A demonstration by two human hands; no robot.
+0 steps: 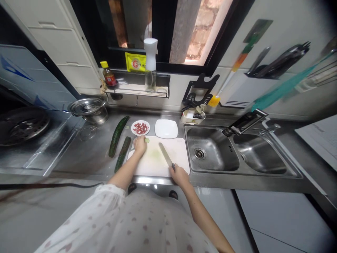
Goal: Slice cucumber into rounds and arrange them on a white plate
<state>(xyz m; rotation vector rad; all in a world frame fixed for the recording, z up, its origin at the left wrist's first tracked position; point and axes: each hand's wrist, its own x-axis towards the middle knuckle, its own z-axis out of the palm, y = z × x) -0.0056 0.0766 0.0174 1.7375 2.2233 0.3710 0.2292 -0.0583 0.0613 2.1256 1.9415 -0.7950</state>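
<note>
My right hand is wrapped round the handle of a kitchen knife. Its blade slants up and left over the white cutting board, where a pale green wet patch shows. At the board's upper left, my left hand has its fingers curled at a piece of cucumber; only a round, pale green cut face shows. Left of the board lie a cut length of dark green cucumber and a longer whole cucumber. A small white plate of chopped red pieces stands just beyond my left hand.
Behind the board sits a white square dish. A double steel sink adjoins the board on the right. At the back left stands a lidded steel pot. A small shelf holds bottles; a knife block is at the right.
</note>
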